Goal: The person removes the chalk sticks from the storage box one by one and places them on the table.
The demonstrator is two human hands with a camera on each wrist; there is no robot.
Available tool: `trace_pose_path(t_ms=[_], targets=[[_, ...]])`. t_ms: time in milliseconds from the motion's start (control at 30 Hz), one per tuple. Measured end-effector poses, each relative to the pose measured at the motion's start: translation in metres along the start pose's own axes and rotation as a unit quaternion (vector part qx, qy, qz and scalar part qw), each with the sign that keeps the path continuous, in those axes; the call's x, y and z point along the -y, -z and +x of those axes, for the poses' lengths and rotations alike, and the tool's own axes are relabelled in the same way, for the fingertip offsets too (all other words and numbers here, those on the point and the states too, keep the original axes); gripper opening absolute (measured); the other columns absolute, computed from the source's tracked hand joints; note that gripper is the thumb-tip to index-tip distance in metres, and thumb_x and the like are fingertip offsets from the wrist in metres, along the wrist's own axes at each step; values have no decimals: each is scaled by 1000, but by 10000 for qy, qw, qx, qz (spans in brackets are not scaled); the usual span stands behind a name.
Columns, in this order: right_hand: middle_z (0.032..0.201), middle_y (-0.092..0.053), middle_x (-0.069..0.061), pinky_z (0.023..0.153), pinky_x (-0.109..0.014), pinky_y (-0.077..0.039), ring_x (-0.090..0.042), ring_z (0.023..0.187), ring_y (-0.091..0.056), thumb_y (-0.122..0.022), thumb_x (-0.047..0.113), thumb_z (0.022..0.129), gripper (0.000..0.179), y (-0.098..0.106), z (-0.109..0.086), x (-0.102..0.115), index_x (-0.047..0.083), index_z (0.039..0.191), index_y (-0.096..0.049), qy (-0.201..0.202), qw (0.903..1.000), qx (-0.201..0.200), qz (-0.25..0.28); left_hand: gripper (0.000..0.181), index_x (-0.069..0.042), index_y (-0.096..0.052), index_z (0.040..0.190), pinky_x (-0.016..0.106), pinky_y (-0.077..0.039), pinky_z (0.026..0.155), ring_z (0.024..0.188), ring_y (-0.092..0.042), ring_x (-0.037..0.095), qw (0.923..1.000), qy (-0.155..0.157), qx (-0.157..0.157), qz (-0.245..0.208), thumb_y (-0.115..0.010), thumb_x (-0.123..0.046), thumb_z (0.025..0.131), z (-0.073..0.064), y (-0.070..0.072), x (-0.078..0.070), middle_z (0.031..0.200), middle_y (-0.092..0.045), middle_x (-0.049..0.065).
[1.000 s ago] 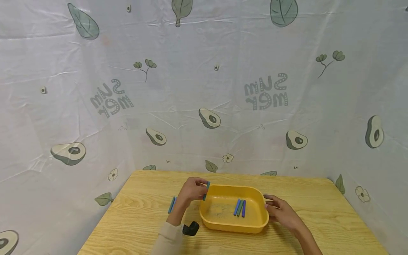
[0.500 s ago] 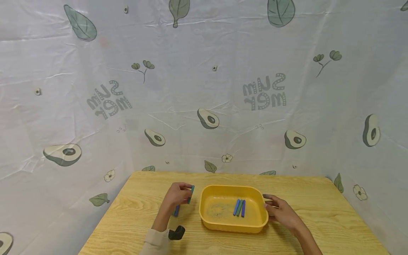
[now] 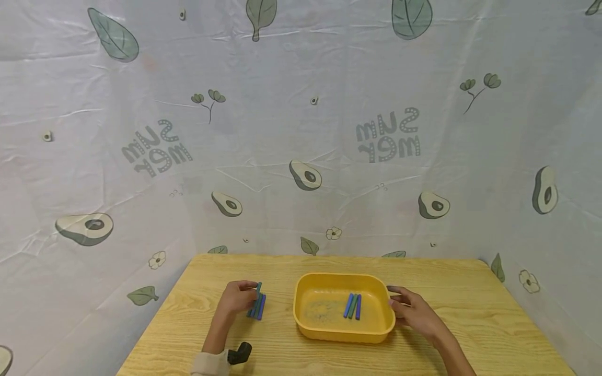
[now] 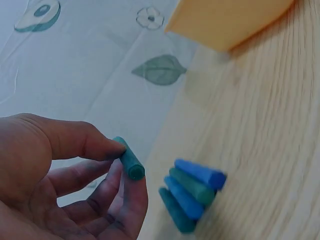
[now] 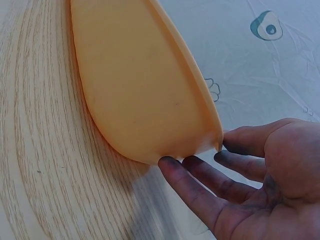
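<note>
My left hand pinches a teal chalk stick between thumb and fingertips. It hovers over a small row of green and blue chalk sticks lying side by side on the left of the table. My right hand holds the right end of a yellow plastic tub. In the right wrist view its thumb is at the rim, with smudged fingertips against the outer wall. Inside the tub, three blue and green chalk sticks lie together, and dusty marks cover the floor to their left.
The light wooden table backs onto a pale patterned curtain that also hangs at both sides. A black device is strapped at my left wrist, beside a beige sleeve.
My left hand has carried the teal chalk stick leftward from the tub's left rim to above the row on the table. My right hand and the tub stay in place.
</note>
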State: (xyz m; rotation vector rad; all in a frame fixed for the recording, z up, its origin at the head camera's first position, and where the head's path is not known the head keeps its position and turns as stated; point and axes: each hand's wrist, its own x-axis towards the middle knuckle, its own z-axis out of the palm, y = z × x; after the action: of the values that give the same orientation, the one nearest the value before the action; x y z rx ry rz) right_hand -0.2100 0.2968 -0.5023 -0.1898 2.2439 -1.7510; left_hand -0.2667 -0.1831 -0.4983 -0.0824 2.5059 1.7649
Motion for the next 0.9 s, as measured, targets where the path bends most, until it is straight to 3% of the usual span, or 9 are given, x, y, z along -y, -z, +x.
trace_pose_path(t_ms=[167,467,667,900], targets=[[151,-42,-47,95,-48,-65,-46,124,-69,-48,18,116,66,1,1,1,-16,163,-18,-25,10000,-7,-25,37,14,-70,127,38,-63,73,87,-73,24,9995,-14,-266,182,-65,3,93,1,8,12,114,-73,30],[151,-43,-46,97,-50,-64,-47,126,-67,-48,17,116,64,-4,0,4,-15,163,-20,-130,9998,-139,-116,34,9,-74,123,31,-55,67,84,-68,22,9951,66,-470,862,-65,-1,92,2,13,29,113,-76,26],[151,-45,-44,96,-50,-64,-44,125,-68,-48,17,116,63,-7,1,4,-14,164,-22,-281,9992,-261,-133,35,6,-77,119,32,-54,69,91,-71,28,9887,-84,-682,1335,-66,-2,87,3,11,33,107,-79,22],[151,-45,-45,98,-50,-64,-46,127,-67,-47,15,116,63,-4,1,3,-15,163,-20,-170,9997,-136,-101,33,5,-77,117,37,-58,70,91,-74,30,9856,-165,-758,1500,-69,-2,86,4,6,32,104,-79,21]])
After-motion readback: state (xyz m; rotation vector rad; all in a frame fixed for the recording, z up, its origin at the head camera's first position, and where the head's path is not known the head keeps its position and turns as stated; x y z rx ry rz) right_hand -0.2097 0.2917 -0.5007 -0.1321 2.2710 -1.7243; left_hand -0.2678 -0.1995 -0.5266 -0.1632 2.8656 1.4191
